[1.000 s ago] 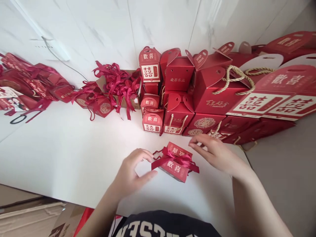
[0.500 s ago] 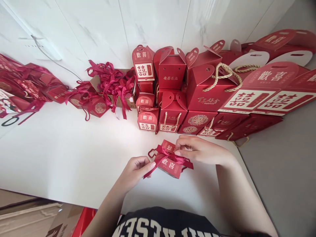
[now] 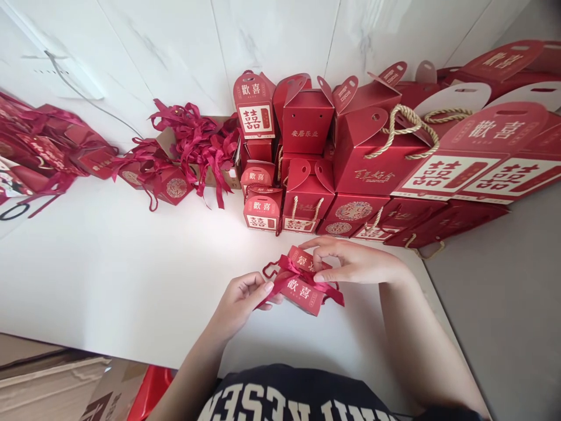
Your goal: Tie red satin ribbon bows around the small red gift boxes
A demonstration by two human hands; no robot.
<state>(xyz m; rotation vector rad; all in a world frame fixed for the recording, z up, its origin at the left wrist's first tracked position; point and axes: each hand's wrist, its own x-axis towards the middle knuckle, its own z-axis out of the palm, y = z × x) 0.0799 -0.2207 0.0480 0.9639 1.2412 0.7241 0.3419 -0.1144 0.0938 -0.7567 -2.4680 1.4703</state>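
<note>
A small red box (image 3: 304, 295) with gold characters lies on the white table near its front edge. Around its middle runs a dark pink ribbon (image 3: 294, 270), knotted on top, with tails to both sides. My left hand (image 3: 248, 295) pinches the left tail between thumb and fingers beside the box. At the right of the knot, my right hand (image 3: 344, 261) has its thumb and index finger closed on the ribbon, its other fingers reaching over the box's far side. A red cord loop (image 3: 269, 269) sticks out at the box's left.
Stacked red gift boxes (image 3: 309, 128) with rope handles stand along the wall. Left of them is a cardboard box (image 3: 214, 175) heaped with ribbons, then more ribboned boxes (image 3: 176, 186). Black scissors handles (image 3: 15, 211) show at far left. Cardboard (image 3: 48, 380) lies below the table's front.
My left hand has slid slightly up and right along the ribbon tail toward the box. My right hand's fingers have spread farther over the box's back. The view has shifted slightly.
</note>
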